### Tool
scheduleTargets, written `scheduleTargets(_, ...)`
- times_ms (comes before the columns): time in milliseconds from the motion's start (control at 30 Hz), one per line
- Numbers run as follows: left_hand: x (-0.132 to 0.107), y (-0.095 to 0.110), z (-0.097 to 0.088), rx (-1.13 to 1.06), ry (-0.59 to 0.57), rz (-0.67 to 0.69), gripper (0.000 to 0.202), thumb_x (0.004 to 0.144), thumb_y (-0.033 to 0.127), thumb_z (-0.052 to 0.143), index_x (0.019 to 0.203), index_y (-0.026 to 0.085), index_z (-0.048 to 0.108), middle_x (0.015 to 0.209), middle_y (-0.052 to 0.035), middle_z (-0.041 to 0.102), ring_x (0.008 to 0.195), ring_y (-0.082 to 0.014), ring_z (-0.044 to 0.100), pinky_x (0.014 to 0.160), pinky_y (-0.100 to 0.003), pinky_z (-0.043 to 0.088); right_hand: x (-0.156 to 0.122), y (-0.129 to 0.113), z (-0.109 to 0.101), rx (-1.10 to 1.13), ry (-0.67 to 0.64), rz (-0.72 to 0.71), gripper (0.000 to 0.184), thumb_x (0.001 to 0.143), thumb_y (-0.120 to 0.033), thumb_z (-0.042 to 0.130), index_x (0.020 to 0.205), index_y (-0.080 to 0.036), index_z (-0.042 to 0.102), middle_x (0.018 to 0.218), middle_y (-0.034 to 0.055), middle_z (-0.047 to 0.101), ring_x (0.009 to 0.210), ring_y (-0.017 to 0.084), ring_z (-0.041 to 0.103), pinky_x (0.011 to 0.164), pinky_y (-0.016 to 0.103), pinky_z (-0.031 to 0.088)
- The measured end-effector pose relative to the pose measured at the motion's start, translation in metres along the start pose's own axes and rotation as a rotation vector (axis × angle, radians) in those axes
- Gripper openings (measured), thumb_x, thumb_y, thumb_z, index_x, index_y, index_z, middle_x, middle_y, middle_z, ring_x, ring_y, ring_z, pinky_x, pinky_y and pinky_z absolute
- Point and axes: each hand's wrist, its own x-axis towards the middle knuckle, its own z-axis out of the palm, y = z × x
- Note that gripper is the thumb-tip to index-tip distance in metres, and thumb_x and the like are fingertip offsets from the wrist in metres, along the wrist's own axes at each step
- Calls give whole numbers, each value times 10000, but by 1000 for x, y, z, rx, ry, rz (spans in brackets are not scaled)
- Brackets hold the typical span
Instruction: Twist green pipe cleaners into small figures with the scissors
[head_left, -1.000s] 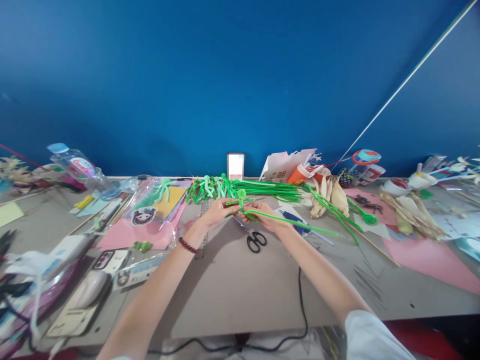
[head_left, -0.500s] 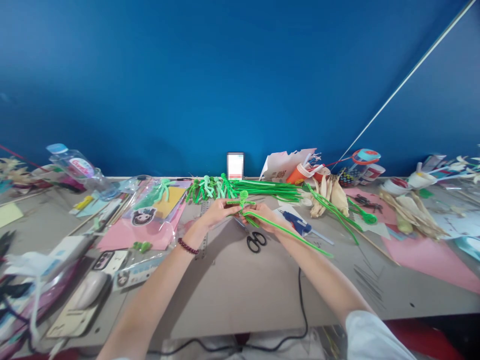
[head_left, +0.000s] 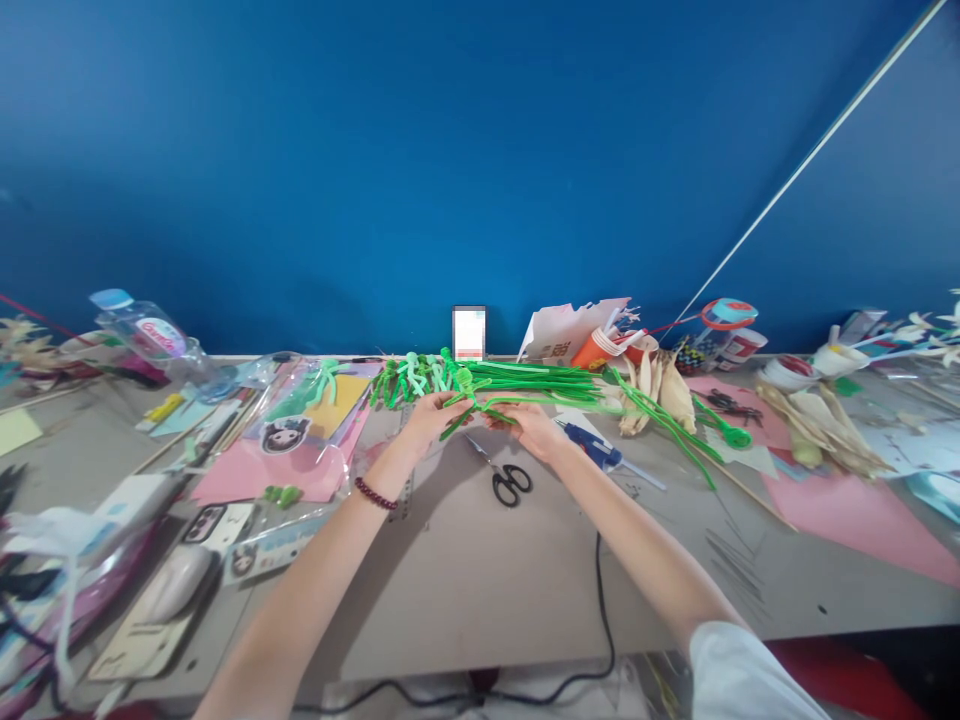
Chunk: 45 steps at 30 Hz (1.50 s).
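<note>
At the far left of the surface (head_left: 450,580) we see a clear bottle (head_left: 154,328) with a blue cap, and nearer to us a white computer mouse (head_left: 178,583). Next lies a pink sheet (head_left: 240,472), with clear plastic and a sticker of a cartoon face (head_left: 285,435) over part of it. Behind our hands runs a row of small green fuzzy figures (head_left: 409,380).

Our left hand (head_left: 429,422), a dark red bead bracelet (head_left: 375,494) at its wrist, pinches the left side of a green fuzzy-stem piece (head_left: 472,403). This piece sits between our two hands, its rounded end up and a long strand reaching out to the right. Below it lie black-handled scissors (head_left: 512,485), their blades pointing toward it. Our right hand (head_left: 531,428) has its fingers drawn together at the piece's right side, by the strand; their exact grip is too small to tell.

Beyond the right hand lies a bundle of green stems (head_left: 555,380), then a blue glue gun (head_left: 592,445), pale dried husks (head_left: 667,390) and a green stem with a round coiled head (head_left: 738,437).
</note>
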Motion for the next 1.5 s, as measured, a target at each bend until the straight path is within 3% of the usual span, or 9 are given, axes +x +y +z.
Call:
scheduleTargets(167,4,-3,1,-120,95,-40,251,559,272,794,708,133,646,708,-15,678,664,-135,632,758,-299,487,4,-1,-7,26,-27,0,229,639,-257,655,857,-190,679,897,39,678,712,152,642,647,288,523)
scheduleTargets(267,3,-2,4,-156,111,-75,258,536,244,806,686,137,626,676,-2,672,659,-133,638,754,-290,491,5,2,-9,-77,-10,-27,231,667,-312,666,856,-181,686,826,38,671,701,156,627,662,300,515)
scheduleTargets(433,-1,7,-3,-126,-73,-115,342,542,202,813,821,142,623,741,-11,690,677,-138,654,751,-286,503,5,3,-9,-403,137,-115,179,628,-300,701,750,-169,692,659,12,646,599,133,563,620,273,466)
scheduleTargets(600,-1,17,-23,-9,-224,-175,312,643,355,747,831,134,634,811,-58,705,716,-173,667,757,-335,526,6,0,-9,-556,91,-208,149,654,-276,665,752,-166,690,683,9,648,601,134,567,596,264,449)
scheduleTargets(800,-5,12,-13,281,-185,-178,326,583,306,782,841,136,679,821,-88,718,780,-210,666,733,-331,529,0,-1,-3,-738,17,-318,109,701,-227,639,768,-173,707,796,42,694,766,186,624,704,291,475)
scheduleTargets(1233,-5,5,1,367,-58,-98,143,612,263,705,569,145,638,602,-42,662,645,-187,623,677,-307,490,-5,-5,6,-787,0,-504,140,716,-326,688,775,-201,714,825,47,711,827,219,642,795,334,487)
scheduleTargets(1400,-7,8,4,317,-114,-117,131,616,263,686,578,147,637,602,-41,659,656,-187,630,743,-321,488,-3,-4,7,-802,119,-460,99,713,-285,682,713,-188,702,786,59,702,780,210,640,746,322,494)
scheduleTargets(1500,-8,10,4,246,-135,-111,118,635,267,654,596,157,633,624,-34,662,650,-169,620,761,-321,488,-2,-2,5,-778,116,-461,102,720,-282,670,720,-182,691,803,57,698,776,198,637,742,308,492)
